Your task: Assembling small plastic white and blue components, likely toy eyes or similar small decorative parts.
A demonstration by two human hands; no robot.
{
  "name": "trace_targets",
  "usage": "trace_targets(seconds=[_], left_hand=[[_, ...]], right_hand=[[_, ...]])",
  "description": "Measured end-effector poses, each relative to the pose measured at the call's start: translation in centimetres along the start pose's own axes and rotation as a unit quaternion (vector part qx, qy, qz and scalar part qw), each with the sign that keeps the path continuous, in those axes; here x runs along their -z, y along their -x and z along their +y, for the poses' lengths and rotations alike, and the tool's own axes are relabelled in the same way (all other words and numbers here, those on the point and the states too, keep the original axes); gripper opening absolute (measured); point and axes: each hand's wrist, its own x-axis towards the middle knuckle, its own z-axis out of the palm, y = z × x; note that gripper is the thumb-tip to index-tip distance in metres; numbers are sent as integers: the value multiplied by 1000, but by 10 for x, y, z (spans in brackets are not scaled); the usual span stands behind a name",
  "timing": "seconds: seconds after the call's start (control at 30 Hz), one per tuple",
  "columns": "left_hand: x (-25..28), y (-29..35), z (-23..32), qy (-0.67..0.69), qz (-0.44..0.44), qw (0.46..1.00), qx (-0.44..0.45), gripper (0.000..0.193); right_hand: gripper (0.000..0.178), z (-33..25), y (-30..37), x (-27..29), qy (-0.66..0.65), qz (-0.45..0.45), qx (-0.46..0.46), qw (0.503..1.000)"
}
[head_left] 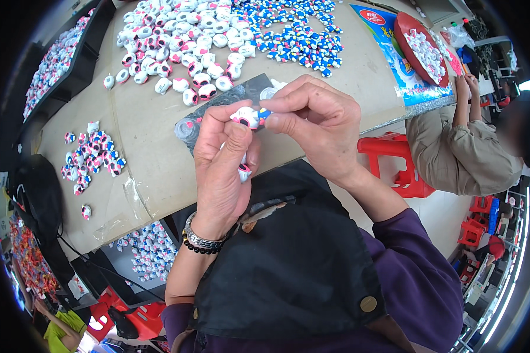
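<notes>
Over the table's front edge, my left hand (221, 170) pinches a small white toy head (245, 116) between thumb and fingers. A second small white, pink and black piece (244, 171) shows lower down, tucked in the same hand. My right hand (327, 123) grips a small blue toy body (264, 114) with thumb and forefinger. Head and body touch; whether they are joined I cannot tell. Behind both hands lies a dark slab (232, 94), with a round clear dish (186, 127) at its left end and another round clear piece (268, 93) at its right.
Loose white heads (182, 35) and blue bodies (303, 41) cover the table's far side. Several assembled figures (92, 154) are heaped at left. Full bins (56, 65) stand beside and below the table. A red tray (403, 35) sits far right, near a seated person (471, 147) and a red stool (394, 159).
</notes>
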Motion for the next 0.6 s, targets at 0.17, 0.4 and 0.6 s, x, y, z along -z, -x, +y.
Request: trace_targets(seconds=[0.17, 0.4, 0.6], left_hand=[[5, 4, 1, -156, 2, 986, -62, 28], [16, 12, 6, -295, 20, 944, -146, 25], [28, 30, 33, -281, 91, 941, -162, 25]], right_hand=[[10, -1, 3, 0, 102, -4, 71, 992], [15, 1, 3, -5, 145, -45, 155, 976], [21, -10, -8, 6, 164, -60, 138, 975]])
